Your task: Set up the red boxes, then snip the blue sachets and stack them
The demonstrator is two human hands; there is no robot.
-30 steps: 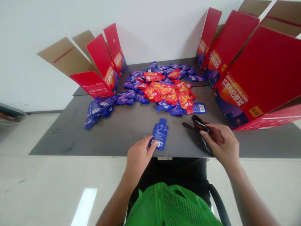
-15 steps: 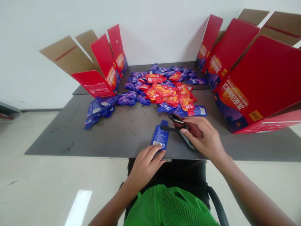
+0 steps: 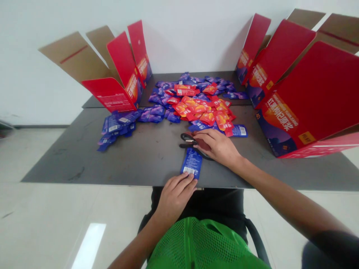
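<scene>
There it was, a blue sachet (image 3: 191,162), barcode end toward the near edge, lying flat on the dark tabletop (image 3: 84,160), and just above it, black-handled scissors (image 3: 186,140), loops showing, blades hidden!

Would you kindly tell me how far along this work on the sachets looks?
Little looks done: only the flat blue foil sachet lies apart. In hand, the left hand touches it while the right hand rests on black-handled scissors. Still left: the large heap of red and blue sachets beside open red cardboard boxes.
</scene>
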